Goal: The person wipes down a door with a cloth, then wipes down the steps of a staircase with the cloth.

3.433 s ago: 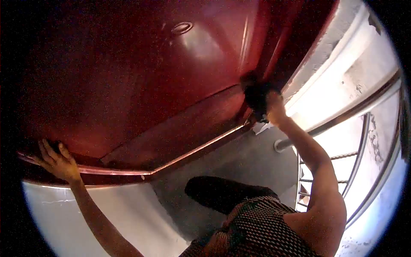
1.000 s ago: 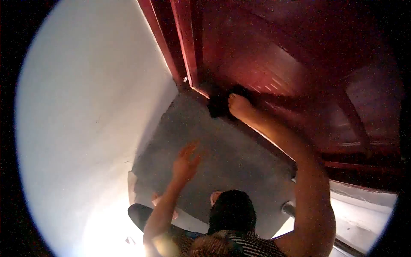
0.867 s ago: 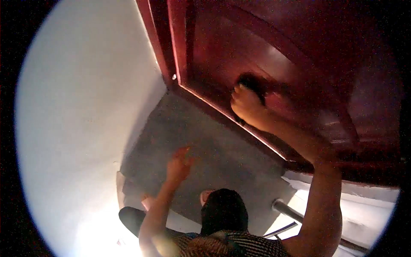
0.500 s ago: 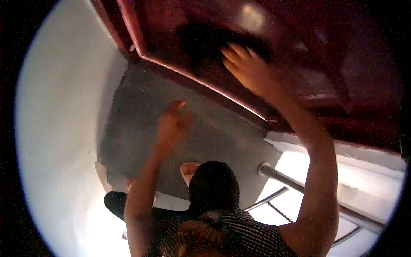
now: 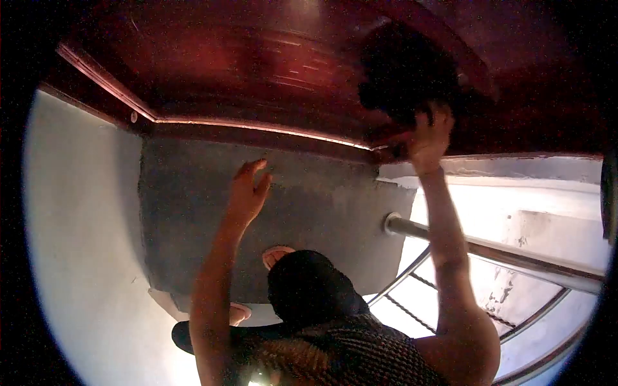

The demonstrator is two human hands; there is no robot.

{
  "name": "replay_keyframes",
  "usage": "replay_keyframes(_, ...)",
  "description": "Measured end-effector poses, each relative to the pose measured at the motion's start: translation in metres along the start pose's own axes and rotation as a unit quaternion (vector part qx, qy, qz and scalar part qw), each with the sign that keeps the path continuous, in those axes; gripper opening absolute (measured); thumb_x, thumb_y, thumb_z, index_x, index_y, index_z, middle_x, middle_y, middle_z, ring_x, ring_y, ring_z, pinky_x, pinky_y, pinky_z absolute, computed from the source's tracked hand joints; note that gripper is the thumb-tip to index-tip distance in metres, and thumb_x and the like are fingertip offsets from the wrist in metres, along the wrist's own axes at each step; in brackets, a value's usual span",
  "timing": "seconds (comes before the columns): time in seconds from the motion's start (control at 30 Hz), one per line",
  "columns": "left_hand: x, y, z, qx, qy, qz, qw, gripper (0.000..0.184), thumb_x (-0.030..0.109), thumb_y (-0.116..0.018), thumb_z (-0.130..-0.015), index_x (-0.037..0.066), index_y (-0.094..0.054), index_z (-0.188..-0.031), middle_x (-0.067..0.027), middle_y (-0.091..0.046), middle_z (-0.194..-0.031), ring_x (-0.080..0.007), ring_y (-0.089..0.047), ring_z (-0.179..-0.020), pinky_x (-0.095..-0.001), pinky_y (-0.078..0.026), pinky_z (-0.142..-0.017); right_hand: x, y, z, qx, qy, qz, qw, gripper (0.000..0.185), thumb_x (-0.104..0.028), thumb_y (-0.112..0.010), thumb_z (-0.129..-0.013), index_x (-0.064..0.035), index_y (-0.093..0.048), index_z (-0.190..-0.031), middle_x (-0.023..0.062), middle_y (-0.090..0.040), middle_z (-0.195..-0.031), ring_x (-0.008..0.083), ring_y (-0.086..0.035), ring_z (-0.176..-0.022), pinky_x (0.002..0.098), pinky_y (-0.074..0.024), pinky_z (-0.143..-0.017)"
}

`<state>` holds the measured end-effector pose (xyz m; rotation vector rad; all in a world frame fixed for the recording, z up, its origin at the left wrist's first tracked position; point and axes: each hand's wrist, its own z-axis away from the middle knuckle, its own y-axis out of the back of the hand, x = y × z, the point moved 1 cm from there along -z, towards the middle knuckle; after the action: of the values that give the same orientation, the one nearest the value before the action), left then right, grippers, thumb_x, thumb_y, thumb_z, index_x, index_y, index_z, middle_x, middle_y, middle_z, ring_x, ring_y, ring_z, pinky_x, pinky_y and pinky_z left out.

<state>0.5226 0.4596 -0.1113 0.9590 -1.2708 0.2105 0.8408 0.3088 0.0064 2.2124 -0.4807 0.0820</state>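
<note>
My right hand [image 5: 430,136] is raised against a glossy dark red door [image 5: 290,64], its fingers curled at the lower edge of a black cloth [image 5: 409,74]. The cloth is bunched on the door panel, with ragged edges; its folds are lost in the dark. Over the grey floor [image 5: 309,199], my left hand [image 5: 248,193] hangs in the air with thumb and fingers apart. Nothing is in it, and it touches neither door nor floor.
A pale wall [image 5: 84,193] rises on the left. To the right, a metal railing [image 5: 502,253] runs beside a bright drop with stairs or lower ground. The door's sill [image 5: 257,125] edges the floor. My sandalled foot [image 5: 277,255] stands on the landing.
My right hand and the black cloth have moved rightward across the door. The view has turned, so the sill now lies nearly level. My left hand stays over the floor.
</note>
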Motion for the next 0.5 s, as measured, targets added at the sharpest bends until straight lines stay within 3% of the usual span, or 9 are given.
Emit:
replay_keyframes(0.03,-0.002,0.004,0.003,0.004,0.008,-0.028,1.0,0.03,0.014,-0.056,-0.08,0.0,-0.054,-0.106,-0.0174,-0.057,-0.105,-0.03,-0.056,-0.096,-0.0361,-0.046,-0.08,-0.011,-0.013,0.011,-0.015,-0.009,0.119,0.993,0.038,-0.043,-0.048,-0.079,-0.0119,-0.058,-0.099,0.0134,-0.048,-0.11,0.0336,-0.043,-0.102,0.0461,-0.0371,-0.086)
replay_keyframes(0.1,-0.001,0.015,0.014,0.003,0.041,-0.02,0.999,0.03,0.014,-0.056,-0.08,0.0,-0.054,-0.106,-0.0173,-0.057,-0.106,-0.0301,-0.057,-0.096,-0.036,-0.046,-0.08,-0.003,-0.107,0.095,0.026,-0.395,-0.323,0.86,0.039,-0.039,-0.047,-0.082,-0.0116,-0.054,-0.108,0.0156,-0.046,-0.115,0.0329,-0.04,-0.107,0.0462,-0.0365,-0.087)
replay_keyframes(0.17,-0.007,0.028,0.024,0.011,0.073,-0.012,0.997,0.031,0.015,-0.057,-0.08,0.0,-0.054,-0.107,-0.0172,-0.057,-0.106,-0.0302,-0.057,-0.095,-0.036,-0.045,-0.081,-0.038,-0.09,0.094,-0.472,-0.269,-0.046,0.838,0.045,-0.029,-0.035,-0.089,-0.0091,-0.033,-0.129,0.0193,-0.04,-0.127,0.0401,-0.04,-0.112,0.0563,-0.0272,-0.095)
replay_keyframes(0.23,-0.022,0.036,0.036,0.029,0.062,-0.041,0.997,0.031,0.015,-0.057,-0.08,0.0,-0.054,-0.107,-0.0172,-0.057,-0.106,-0.0295,-0.057,-0.094,-0.0349,-0.045,-0.081,-0.06,-0.136,0.147,0.008,0.002,0.025,1.0,0.044,-0.031,-0.037,-0.089,-0.0113,-0.037,-0.128,0.0173,-0.047,-0.12,0.0341,-0.046,-0.109,0.05,-0.0344,-0.093)
replay_keyframes(0.27,-0.027,0.04,0.041,0.033,0.065,-0.049,0.996,0.031,0.015,-0.057,-0.08,0.0,-0.054,-0.107,-0.0172,-0.057,-0.106,-0.0295,-0.057,-0.094,-0.0349,-0.045,-0.081,-0.07,-0.141,0.135,0.011,0.001,0.017,1.0,0.044,-0.031,-0.037,-0.089,-0.0113,-0.037,-0.128,0.0173,-0.047,-0.12,0.0341,-0.046,-0.109,0.05,-0.0344,-0.093)
replay_keyframes(0.33,-0.034,0.045,0.053,0.046,0.086,-0.019,0.995,0.03,0.014,-0.056,-0.081,0.0,-0.054,-0.107,-0.0167,-0.058,-0.104,-0.0286,-0.058,-0.094,-0.0342,-0.045,-0.081,-0.084,-0.148,0.117,-0.61,-0.243,0.008,0.754,0.044,-0.037,-0.04,-0.088,-0.0139,-0.042,-0.126,0.0145,-0.05,-0.117,0.029,-0.049,-0.107,0.0469,-0.0397,-0.087)
replay_keyframes(0.37,-0.039,0.047,0.059,0.046,0.085,-0.019,0.995,0.03,0.014,-0.056,-0.081,0.0,-0.054,-0.107,-0.0167,-0.058,-0.104,-0.0286,-0.058,-0.094,-0.0342,-0.045,-0.081,-0.084,-0.174,0.129,-0.609,-0.244,0.009,0.755,0.044,-0.037,-0.04,-0.088,-0.0139,-0.042,-0.126,0.0145,-0.05,-0.117,0.029,-0.049,-0.107,0.0469,-0.0397,-0.087)
replay_keyframes(0.43,-0.047,0.048,0.069,0.066,0.136,0.061,0.987,0.028,0.013,-0.054,-0.083,-0.001,-0.053,-0.107,-0.016,-0.058,-0.106,-0.0276,-0.057,-0.096,-0.0344,-0.044,-0.083,-0.066,-0.234,0.175,-0.417,-0.584,-0.084,0.691,0.059,-0.054,-0.047,-0.079,-0.0101,-0.051,-0.119,0.0178,-0.051,-0.118,0.0369,-0.05,-0.105,0.046,-0.0367,-0.091)
replay_keyframes(0.5,-0.051,0.049,0.072,0.05,0.159,0.067,0.984,0.028,0.012,-0.054,-0.083,-0.001,-0.053,-0.108,-0.0161,-0.057,-0.107,-0.0269,-0.056,-0.098,-0.0344,-0.043,-0.085,-0.151,-0.243,0.141,-0.31,-0.437,-0.182,0.824,0.068,-0.06,-0.044,-0.076,-0.01,-0.047,-0.121,0.0152,-0.047,-0.122,0.0321,-0.045,-0.11,0.0461,-0.0348,-0.091)
